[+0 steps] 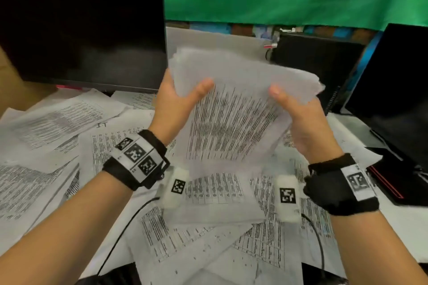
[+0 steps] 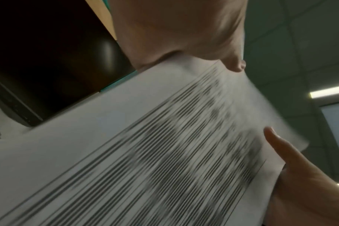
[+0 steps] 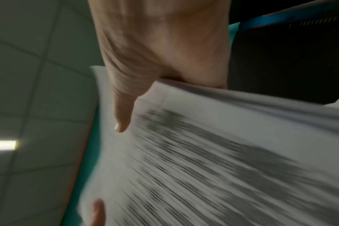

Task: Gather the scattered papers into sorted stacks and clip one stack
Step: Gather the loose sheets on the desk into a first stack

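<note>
Your left hand [image 1: 172, 101] and your right hand [image 1: 301, 120] hold 1 stack of papers [image 1: 234, 108] between them, raised above the table [image 1: 393, 222]. The stack sits directly between the 2 hands: your left hand grips its left edge, with the thumb [image 1: 203, 87] laid across the printed top sheet and the fingers hidden behind the sheets. Your right hand grips the right edge the same way, thumb [image 1: 276, 92] on the front face, fingers out of sight behind. Both hands are curled round the stack.

In the left wrist view, your left hand [image 2: 176, 30] clamps the near edge of the stack [image 2: 145, 152], and the thumb of your other hand [image 2: 304, 175] rests on the far side of the top sheet. In the right wrist view, your right hand [image 3: 161, 50] pinches the stack [image 3: 222, 160] at its upper edge with the thumb pointing down onto the print.

The stack is white, several sheets thick, and tilted with its far end higher. The far edges are fanned and not flush. The top sheet carries dense rows of black text, blurred and unreadable.

Below the stack, loose papers [image 1: 208, 226] printed with tables and text cover the table, overlapping at mixed angles. A dark monitor [image 1: 81, 36] stands behind at the left, and a second dark screen [image 1: 398, 90] at the right.
</note>
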Demonstrator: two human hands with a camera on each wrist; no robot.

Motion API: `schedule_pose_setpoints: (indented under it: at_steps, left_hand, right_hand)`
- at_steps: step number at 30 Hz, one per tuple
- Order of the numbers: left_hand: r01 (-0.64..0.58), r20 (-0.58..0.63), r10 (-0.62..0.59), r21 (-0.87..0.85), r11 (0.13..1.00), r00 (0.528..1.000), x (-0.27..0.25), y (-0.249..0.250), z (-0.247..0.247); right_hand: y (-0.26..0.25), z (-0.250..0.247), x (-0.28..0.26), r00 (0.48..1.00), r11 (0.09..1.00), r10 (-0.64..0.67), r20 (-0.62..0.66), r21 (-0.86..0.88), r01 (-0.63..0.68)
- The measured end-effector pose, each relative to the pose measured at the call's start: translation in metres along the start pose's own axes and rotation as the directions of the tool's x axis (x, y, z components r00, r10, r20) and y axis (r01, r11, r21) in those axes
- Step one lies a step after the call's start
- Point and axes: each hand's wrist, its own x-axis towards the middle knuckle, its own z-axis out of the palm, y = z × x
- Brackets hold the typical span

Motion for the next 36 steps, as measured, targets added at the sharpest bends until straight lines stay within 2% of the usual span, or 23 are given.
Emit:
schedule_pose_setpoints:
  at_steps: [3, 6, 8, 10, 12, 13, 14, 15, 16, 17, 18, 20, 21, 22, 23, 24, 26, 27, 28, 30, 32, 34, 36]
  left_hand:
    - [-0.046, 0.075, 0.045, 0.004, 0.999, 0.996, 0.008, 0.015, 0.023]
    - [-0.217, -0.012, 0.217, -0.001, 0.976, 0.976, 0.017, 0.039, 0.045]
    - [-0.257, -0.042, 0.256, -0.028, 0.966, 0.966, 0.023, 0.041, 0.043]
    - [-0.136, 0.031, 0.138, -0.063, 0.989, 0.99, 0.026, 0.025, 0.031]
    - [0.169, 0.162, -0.171, 0.026, 0.985, 0.972, 0.017, -0.009, 0.016]
    - [0.335, 0.238, -0.355, 0.122, 0.934, 0.904, 0.007, -0.03, 0.008]
    - [0.455, 0.313, -0.524, 0.269, 0.849, 0.792, -0.005, -0.054, 0.0]
    - [0.497, 0.359, -0.643, 0.421, 0.759, 0.677, -0.02, -0.069, -0.004]
    - [0.493, 0.369, -0.711, 0.53, 0.69, 0.599, -0.03, -0.083, -0.005]
    - [0.486, 0.358, -0.723, 0.558, 0.673, 0.591, -0.037, -0.088, -0.003]
    - [0.497, 0.321, -0.693, 0.513, 0.7, 0.645, -0.039, -0.089, 0.002]
    - [0.504, 0.145, -0.555, 0.279, 0.818, 0.819, -0.04, -0.078, 0.012]
    - [0.472, 0.073, -0.489, 0.17, 0.865, 0.869, -0.038, -0.074, 0.014]
    - [0.459, 0.034, -0.466, 0.127, 0.879, 0.884, -0.036, -0.072, 0.013]
    - [0.496, 0.064, -0.51, 0.155, 0.854, 0.858, -0.037, -0.074, 0.009]
    - [0.544, 0.162, -0.591, 0.257, 0.798, 0.79, -0.038, -0.082, 0.004]
    - [0.623, 0.342, -0.759, 0.433, 0.651, 0.555, -0.046, -0.085, -0.002]
    - [0.633, 0.371, -0.781, 0.458, 0.624, 0.502, -0.048, -0.087, -0.001]
    - [0.641, 0.367, -0.771, 0.429, 0.637, 0.521, -0.049, -0.088, 0.002]
    - [0.612, 0.231, -0.696, 0.343, 0.712, 0.68, -0.045, -0.087, 0.007]
    - [0.565, 0.095, -0.61, 0.287, 0.773, 0.787, -0.035, -0.097, -0.001]
    - [0.575, 0.021, -0.632, 0.393, 0.717, 0.774, -0.032, -0.105, -0.014]
    - [0.581, 0.05, -0.744, 0.59, 0.561, 0.666, -0.039, -0.111, -0.024]
  right_hand:
    - [-0.011, 0.011, 0.003, 0.996, 0.998, -0.043, -0.074, 0.032, 0.045]
    - [-0.029, 0.025, 0.011, 0.967, 0.981, -0.194, -0.162, -0.018, 0.194]
    - [-0.035, 0.022, 0.016, 0.952, 0.968, -0.247, -0.182, -0.008, 0.25]
    - [-0.024, 0.011, 0.015, 0.969, 0.983, -0.182, -0.168, -0.03, 0.179]
    - [0.014, -0.005, 0.007, 0.993, 0.995, 0.038, -0.109, -0.09, -0.048]
    - [0.036, -0.01, -0.002, 0.979, 0.969, 0.195, -0.065, -0.14, -0.202]
    - [0.059, -0.014, -0.012, 0.937, 0.919, 0.349, -0.027, -0.185, -0.348]
    - [0.081, -0.016, -0.023, 0.895, 0.882, 0.445, 0.007, -0.179, -0.437]
    - [0.1, -0.017, -0.029, 0.879, 0.873, 0.477, 0.022, -0.128, -0.47]
    - [0.112, -0.015, -0.033, 0.883, 0.882, 0.469, 0.014, -0.06, -0.467]
    - [0.117, -0.013, -0.034, 0.893, 0.893, 0.449, -0.027, 0.002, -0.449]
    - [0.115, -0.011, -0.031, 0.903, 0.909, 0.413, -0.122, 0.111, -0.401]
    - [0.115, -0.013, -0.028, 0.904, 0.906, 0.412, -0.112, 0.154, -0.394]
    - [0.116, -0.016, -0.027, 0.907, 0.898, 0.418, -0.061, 0.18, -0.402]
    - [0.119, -0.018, -0.028, 0.891, 0.879, 0.454, 0.009, 0.157, -0.45]
    - [0.126, -0.02, -0.031, 0.851, 0.848, 0.518, 0.085, 0.079, -0.524]
    - [0.138, -0.019, -0.041, 0.758, 0.773, 0.634, 0.156, -0.084, -0.629]
    - [0.141, -0.017, -0.042, 0.762, 0.773, 0.635, 0.126, -0.103, -0.626]
    - [0.143, -0.014, -0.041, 0.787, 0.79, 0.612, 0.079, -0.097, -0.605]
    - [0.139, -0.008, -0.034, 0.837, 0.837, 0.547, 0.0, 0.002, -0.547]
    - [0.134, -0.007, -0.026, 0.854, 0.859, 0.51, -0.103, 0.116, -0.499]
    - [0.141, -0.009, -0.019, 0.816, 0.833, 0.552, -0.173, 0.064, -0.55]
    - [0.149, -0.006, -0.019, 0.722, 0.719, 0.682, -0.119, -0.072, -0.691]
